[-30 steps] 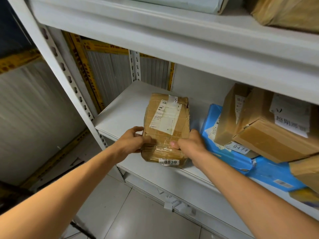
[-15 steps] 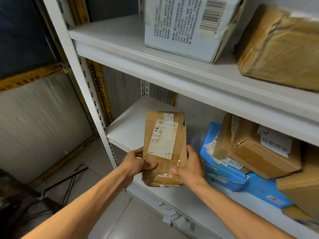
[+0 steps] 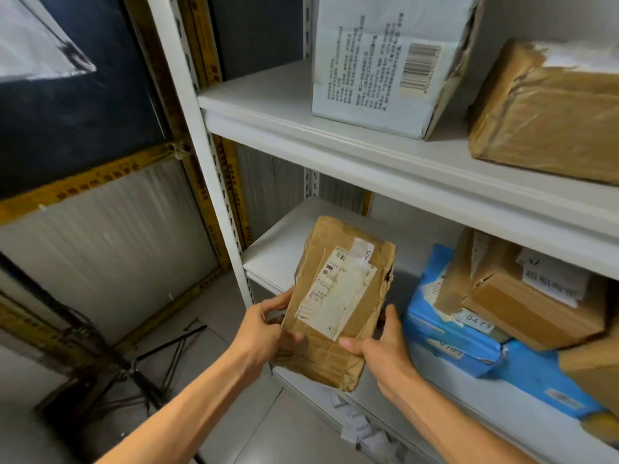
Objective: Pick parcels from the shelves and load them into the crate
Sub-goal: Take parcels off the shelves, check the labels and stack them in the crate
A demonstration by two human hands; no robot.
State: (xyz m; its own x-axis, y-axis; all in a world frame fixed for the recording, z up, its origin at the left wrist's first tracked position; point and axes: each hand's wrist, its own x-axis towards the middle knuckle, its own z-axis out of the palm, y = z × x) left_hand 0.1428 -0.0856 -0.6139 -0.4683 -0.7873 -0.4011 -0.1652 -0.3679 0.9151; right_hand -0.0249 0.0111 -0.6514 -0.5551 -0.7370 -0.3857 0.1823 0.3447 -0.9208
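Hands on the parcel, both of them, seen from the head camera. A crumpled brown cardboard parcel wrapped in clear tape (image 3: pixel 338 303) is up in front of the lower white metal shelf (image 3: pixel 284 249), at its near left corner. It is tilted, with its top end leaning right. Its bottom end hangs below the shelf's front lip, over the grey tiled floor (image 3: pixel 268 430). A long white shipping label (image 3: pixel 338 293) faces us, its print too blurred to read.

The left hand (image 3: pixel 264 333) grips the parcel's left edge, thumb on the front face and fingers curled round behind. The right hand (image 3: pixel 382 349) clamps the lower right corner, thumb pressed on the front just under the label and the other fingers wrapped round the right side.

To the right on the same shelf lies a flat blue plastic mailer (image 3: pixel 452 339), just beside the right hand. Taped brown cardboard boxes with white labels (image 3: pixel 529 306) are stacked on top of it.

On the upper white shelf (image 3: pixel 268 105) stands a white printed carton with a barcode (image 3: pixel 378 68). A brown tape-wrapped package (image 3: pixel 542 115) sits to its right.

A white perforated upright post (image 3: pixel 201 162) runs down the rack's left side. Left of it is a grey corrugated panel in a yellow frame (image 3: pixel 100 236), with a folded black metal stand (image 3: pixel 134 370) on the floor below. Small white paper tags (image 3: pixel 358 426) hang along the shelf edge, under the parcel.
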